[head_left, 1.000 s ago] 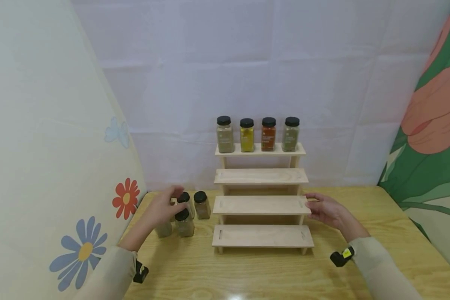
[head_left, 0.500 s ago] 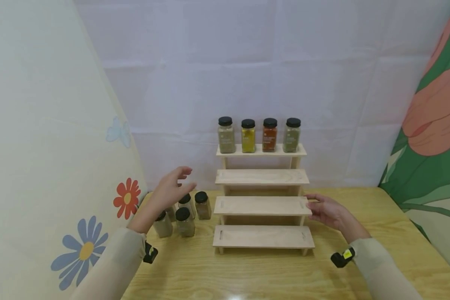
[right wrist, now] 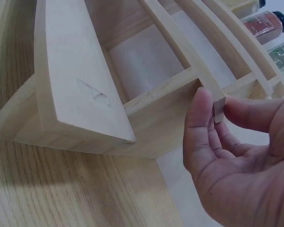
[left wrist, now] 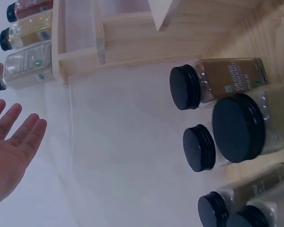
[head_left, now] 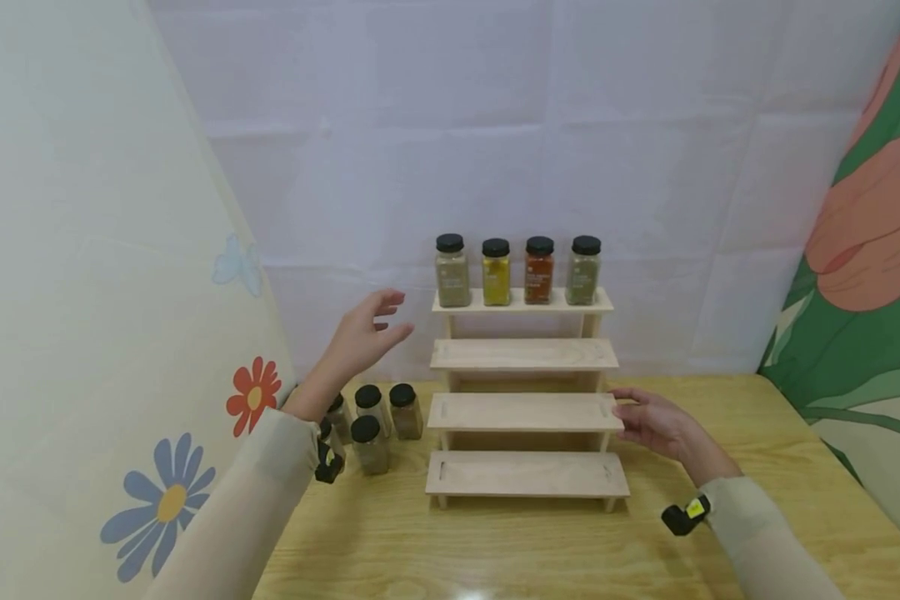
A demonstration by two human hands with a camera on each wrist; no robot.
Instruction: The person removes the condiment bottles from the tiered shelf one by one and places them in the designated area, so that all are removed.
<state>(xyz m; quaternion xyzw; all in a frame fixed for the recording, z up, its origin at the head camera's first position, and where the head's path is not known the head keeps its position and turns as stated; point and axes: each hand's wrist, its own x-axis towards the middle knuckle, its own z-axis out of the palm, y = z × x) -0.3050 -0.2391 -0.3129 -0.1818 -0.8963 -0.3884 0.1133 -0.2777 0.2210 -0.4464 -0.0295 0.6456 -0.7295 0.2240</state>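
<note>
1. Head view: the tiered wooden rack (head_left: 523, 412) stands on the bench (head_left: 540, 550) against the white backdrop, four spice jars (head_left: 517, 270) lined along its top step.
2. The right hand (head_left: 654, 423) pinches the right end of the second step from the bottom, thumb on one side and fingers (right wrist: 255, 113) on the other, as the right wrist view shows.
3. The left hand (head_left: 366, 333) hangs in the air, fingers spread and loose, holding nothing, just left of the rack's upper steps.
4. Loose jars (head_left: 369, 421) cluster on the bench below it; the left sleeve hides some, and their labels are too small to read.
</note>
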